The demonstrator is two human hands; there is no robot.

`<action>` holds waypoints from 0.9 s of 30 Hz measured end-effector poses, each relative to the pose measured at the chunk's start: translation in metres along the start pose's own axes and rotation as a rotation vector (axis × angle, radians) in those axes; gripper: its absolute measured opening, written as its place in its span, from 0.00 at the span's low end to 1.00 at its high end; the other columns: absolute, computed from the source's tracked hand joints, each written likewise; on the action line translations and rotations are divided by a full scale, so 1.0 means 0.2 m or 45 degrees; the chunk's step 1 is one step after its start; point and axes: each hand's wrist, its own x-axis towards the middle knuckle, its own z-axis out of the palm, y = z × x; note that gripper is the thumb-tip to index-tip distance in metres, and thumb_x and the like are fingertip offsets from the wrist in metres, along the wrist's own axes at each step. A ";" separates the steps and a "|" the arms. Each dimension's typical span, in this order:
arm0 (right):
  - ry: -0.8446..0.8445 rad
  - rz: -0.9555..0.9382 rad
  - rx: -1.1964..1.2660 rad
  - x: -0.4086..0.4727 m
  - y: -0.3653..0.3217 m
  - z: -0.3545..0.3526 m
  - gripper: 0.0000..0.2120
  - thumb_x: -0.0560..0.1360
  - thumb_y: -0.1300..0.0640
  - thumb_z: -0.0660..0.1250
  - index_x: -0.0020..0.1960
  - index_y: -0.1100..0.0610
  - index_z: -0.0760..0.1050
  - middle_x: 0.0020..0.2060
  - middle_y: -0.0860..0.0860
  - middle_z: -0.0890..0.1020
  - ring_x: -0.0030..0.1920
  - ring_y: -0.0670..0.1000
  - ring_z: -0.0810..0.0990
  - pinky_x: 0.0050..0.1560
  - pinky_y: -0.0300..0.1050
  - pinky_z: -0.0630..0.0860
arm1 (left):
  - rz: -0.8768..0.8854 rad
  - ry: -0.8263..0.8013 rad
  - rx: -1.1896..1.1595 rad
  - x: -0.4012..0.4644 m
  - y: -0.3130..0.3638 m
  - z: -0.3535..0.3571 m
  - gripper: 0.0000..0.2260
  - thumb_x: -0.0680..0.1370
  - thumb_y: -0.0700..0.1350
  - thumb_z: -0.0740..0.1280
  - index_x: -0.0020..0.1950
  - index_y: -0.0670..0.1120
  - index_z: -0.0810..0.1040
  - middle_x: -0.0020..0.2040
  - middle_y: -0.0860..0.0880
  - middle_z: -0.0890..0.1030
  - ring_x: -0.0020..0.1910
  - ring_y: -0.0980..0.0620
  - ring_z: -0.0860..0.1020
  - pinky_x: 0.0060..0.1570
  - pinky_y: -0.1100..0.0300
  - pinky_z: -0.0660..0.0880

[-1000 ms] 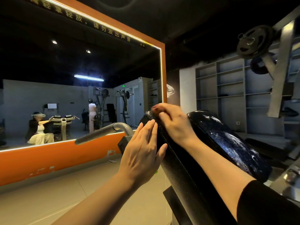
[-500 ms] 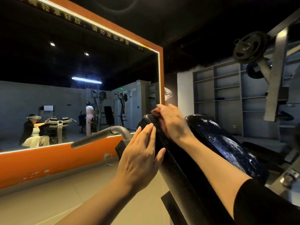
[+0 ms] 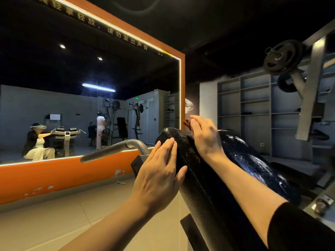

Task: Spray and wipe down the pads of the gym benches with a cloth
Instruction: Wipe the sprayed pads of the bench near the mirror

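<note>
We see the black textured vinyl bench pad (image 3: 203, 178) tilted, rising from near right toward the far centre, its top edge near the mirror's right corner. Wet sheen shows on its right face. Our left hand (image 3: 159, 176) lies flat against the pad's left side, fingers straight and together, thumb on the seam; it grasps nothing. Our right hand (image 3: 204, 134) rests over the pad's top edge, fingers extended and relaxed past the edge, holding nothing we can see. A bent grey metal handle bar (image 3: 112, 151) sits just left of the pad. On the far left, an orange-framed wall mirror (image 3: 182, 87). Far right, grey wall shelving (image 3: 253, 113) and a black weight plate (image 3: 281, 57).
</note>
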 end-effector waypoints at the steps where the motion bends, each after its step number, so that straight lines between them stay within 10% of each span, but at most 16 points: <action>1: -0.133 -0.085 0.106 -0.02 -0.06 0.03 0.18 0.84 0.50 0.52 0.64 0.56 0.75 0.59 0.55 0.75 0.56 0.50 0.72 0.53 0.38 0.68 | 0.004 0.010 -0.014 0.00 0.00 0.00 0.26 0.81 0.55 0.54 0.71 0.37 0.66 0.68 0.37 0.73 0.68 0.42 0.72 0.70 0.46 0.60; 5: -0.390 -0.197 -0.051 0.02 -0.05 0.16 0.17 0.83 0.53 0.54 0.68 0.52 0.73 0.65 0.53 0.74 0.64 0.51 0.71 0.67 0.48 0.68 | 0.013 0.013 -0.055 0.00 0.00 0.00 0.26 0.81 0.55 0.54 0.71 0.37 0.65 0.68 0.36 0.73 0.68 0.42 0.72 0.71 0.46 0.61; 13: -0.097 0.541 -0.546 0.04 0.43 -0.10 0.14 0.79 0.60 0.59 0.58 0.54 0.80 0.59 0.58 0.81 0.57 0.61 0.77 0.48 0.46 0.69 | -0.014 -0.036 -0.032 0.00 -0.01 0.00 0.27 0.81 0.56 0.53 0.71 0.37 0.67 0.69 0.38 0.73 0.68 0.42 0.73 0.70 0.47 0.63; 17: 0.271 0.026 -0.362 -0.10 0.13 -0.15 0.11 0.80 0.58 0.62 0.59 0.55 0.80 0.55 0.57 0.81 0.51 0.57 0.79 0.47 0.35 0.71 | -0.020 -0.017 -0.059 0.00 -0.01 0.00 0.27 0.81 0.56 0.54 0.71 0.36 0.68 0.68 0.38 0.74 0.67 0.43 0.73 0.70 0.48 0.63; 20: -0.043 -0.329 -0.223 -0.23 -0.08 -0.05 0.14 0.82 0.56 0.60 0.65 0.53 0.76 0.57 0.49 0.77 0.54 0.46 0.75 0.53 0.25 0.68 | -0.026 0.024 -0.121 -0.01 0.00 -0.01 0.26 0.81 0.54 0.56 0.69 0.36 0.71 0.65 0.37 0.76 0.64 0.41 0.76 0.68 0.46 0.64; 27: -0.113 0.393 -0.401 -0.15 0.33 -0.13 0.15 0.77 0.60 0.61 0.61 0.52 0.79 0.54 0.59 0.81 0.55 0.60 0.78 0.50 0.46 0.71 | -0.068 -0.060 -0.286 -0.08 0.03 -0.07 0.25 0.79 0.53 0.57 0.69 0.37 0.72 0.66 0.39 0.75 0.67 0.41 0.73 0.69 0.42 0.59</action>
